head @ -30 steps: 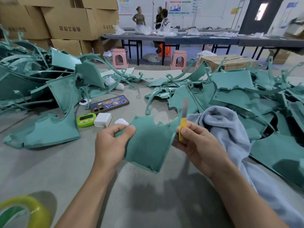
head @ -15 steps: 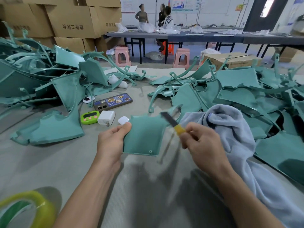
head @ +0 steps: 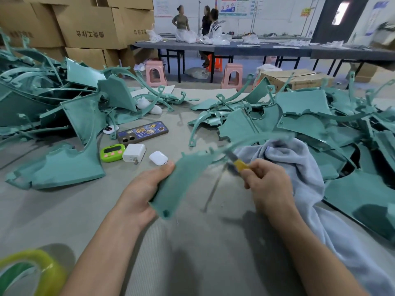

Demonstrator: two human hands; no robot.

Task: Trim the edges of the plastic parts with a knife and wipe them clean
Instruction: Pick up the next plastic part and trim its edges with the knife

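My left hand (head: 141, 193) grips a teal plastic part (head: 183, 180) by its left edge, thumb on top, and holds it tilted above the grey table (head: 192, 253). My right hand (head: 269, 184) is closed round a yellow-handled knife (head: 238, 163). Its blade is blurred against the part's upper right edge. A light blue-grey cloth (head: 299, 167) lies under and beyond my right hand, trailing toward the lower right.
Heaps of teal plastic parts lie at the left (head: 53, 116) and right (head: 320, 124). Between them are a phone (head: 142, 132), a green timer (head: 112, 152), a white charger (head: 134, 153) and an earbud case (head: 158, 158). A tape roll (head: 32, 272) sits bottom left.
My left hand has tilted the part from nearly upright to edge-on. The knife swung from pointing up to meet the part's upper right edge.
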